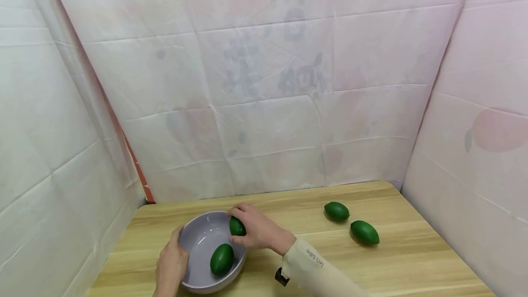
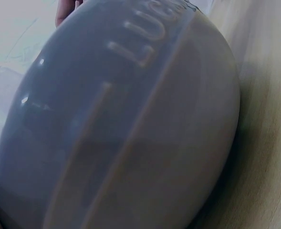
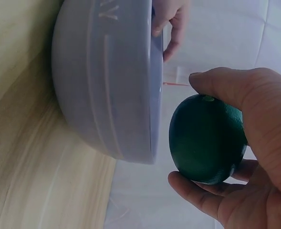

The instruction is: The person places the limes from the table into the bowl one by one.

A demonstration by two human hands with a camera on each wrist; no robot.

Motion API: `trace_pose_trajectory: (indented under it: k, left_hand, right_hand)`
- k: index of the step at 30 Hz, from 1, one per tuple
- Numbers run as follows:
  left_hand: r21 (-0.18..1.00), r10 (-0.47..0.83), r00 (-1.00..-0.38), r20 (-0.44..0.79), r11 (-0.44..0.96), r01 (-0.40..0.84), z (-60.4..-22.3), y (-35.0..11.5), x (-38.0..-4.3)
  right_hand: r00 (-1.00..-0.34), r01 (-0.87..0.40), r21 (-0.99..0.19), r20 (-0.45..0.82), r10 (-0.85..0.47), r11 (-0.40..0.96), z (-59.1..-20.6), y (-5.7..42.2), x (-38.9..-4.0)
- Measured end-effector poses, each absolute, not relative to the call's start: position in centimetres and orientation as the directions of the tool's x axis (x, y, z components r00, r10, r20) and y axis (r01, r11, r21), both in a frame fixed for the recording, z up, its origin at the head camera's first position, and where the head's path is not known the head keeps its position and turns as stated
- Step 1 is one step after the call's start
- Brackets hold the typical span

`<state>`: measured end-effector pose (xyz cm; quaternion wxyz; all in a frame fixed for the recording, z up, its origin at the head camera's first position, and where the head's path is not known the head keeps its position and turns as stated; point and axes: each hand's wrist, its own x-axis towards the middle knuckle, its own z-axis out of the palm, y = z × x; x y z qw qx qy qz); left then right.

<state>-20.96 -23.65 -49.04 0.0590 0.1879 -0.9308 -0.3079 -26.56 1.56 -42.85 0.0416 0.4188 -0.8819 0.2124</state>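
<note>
A grey-lavender bowl [image 1: 199, 251] stands at the front left of the wooden table, with raised lettering on its outside [image 2: 130, 114]. My left hand [image 1: 171, 258] grips its left rim; in the right wrist view fingers [image 3: 176, 33] hook over that edge. Over the bowl's right rim, my right hand [image 1: 259, 229] holds a green lime [image 3: 204, 140] between thumb and fingers. A second lime [image 1: 222, 259] lies inside the bowl, toward its near right side.
Two more limes [image 1: 336, 211] [image 1: 365, 232] lie on the right part of the table [image 1: 301, 205]. Pale printed cloth [image 1: 264, 81] hangs behind and along both sides. A dark clip-like piece [image 1: 282, 277] shows at my right sleeve.
</note>
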Motion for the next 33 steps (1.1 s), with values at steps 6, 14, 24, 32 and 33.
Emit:
trace_pose_trajectory:
  k: [6,14,24,32,33]
  left_hand:
    - [0.596,-0.385,-0.923,-0.015,0.738,-0.318,-49.0,-23.7,-21.1]
    - [0.594,-0.384,-0.923,-0.016,0.739,-0.317,-48.8,-23.8,-21.1]
    - [0.598,-0.388,-0.921,-0.035,0.73,-0.331,-48.7,-23.8,-21.1]
    - [0.594,-0.384,-0.923,-0.038,0.734,-0.33,-48.6,-23.9,-21.2]
    - [0.593,-0.384,-0.922,-0.035,0.735,-0.329,-48.7,-23.8,-21.2]
  right_hand:
    - [-0.632,-0.765,-0.341,0.24,-0.737,0.546,-42.9,1.3,-26.4]
    - [-0.645,-0.75,-0.352,0.203,-0.736,0.56,-43.2,1.0,-26.3]
    - [-0.655,-0.74,-0.343,0.174,-0.735,0.578,-43.5,0.8,-26.2]
    - [-0.652,-0.742,-0.335,0.159,-0.742,0.58,-43.7,0.5,-26.2]
    - [-0.651,-0.743,-0.335,0.159,-0.742,0.58,-43.8,0.5,-26.2]
